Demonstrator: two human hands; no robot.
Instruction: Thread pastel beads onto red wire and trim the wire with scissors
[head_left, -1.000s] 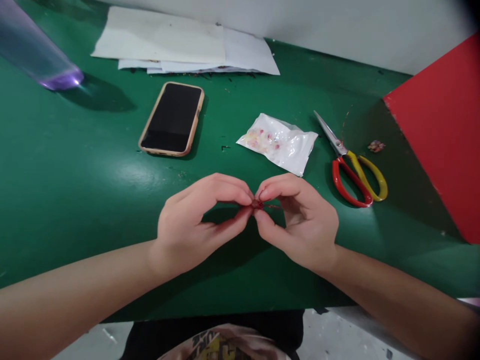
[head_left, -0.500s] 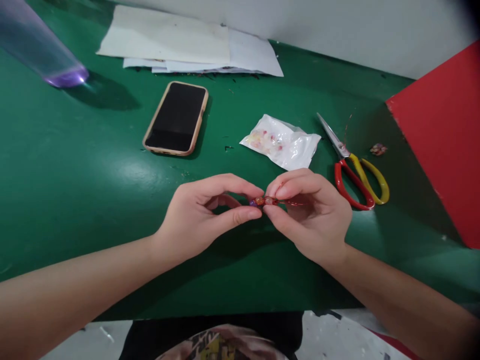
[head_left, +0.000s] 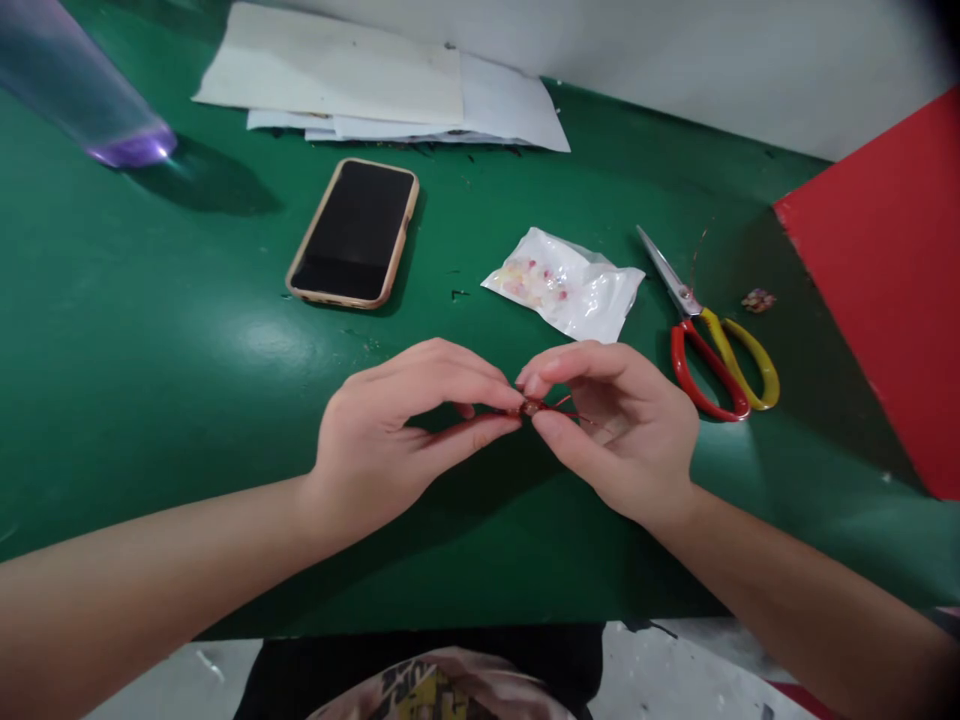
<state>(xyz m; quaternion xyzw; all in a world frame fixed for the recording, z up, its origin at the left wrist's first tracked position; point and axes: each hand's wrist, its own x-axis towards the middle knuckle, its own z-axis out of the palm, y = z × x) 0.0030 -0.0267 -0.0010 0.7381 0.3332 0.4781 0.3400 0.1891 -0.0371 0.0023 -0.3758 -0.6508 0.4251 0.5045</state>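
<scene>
Head: beadwork (head_left: 531, 407) partly behind fingers (head_left: 480, 384)

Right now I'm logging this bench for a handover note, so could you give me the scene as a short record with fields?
left hand: pinching a small reddish piece
right hand: at that piece's right end; whether it grips is unclear
trailing rightward: thin red strands
beyond the hands: white packet
left of packet: phone, screen dark
right of packet: scissors, red and yellow handles
surface: green table
</scene>
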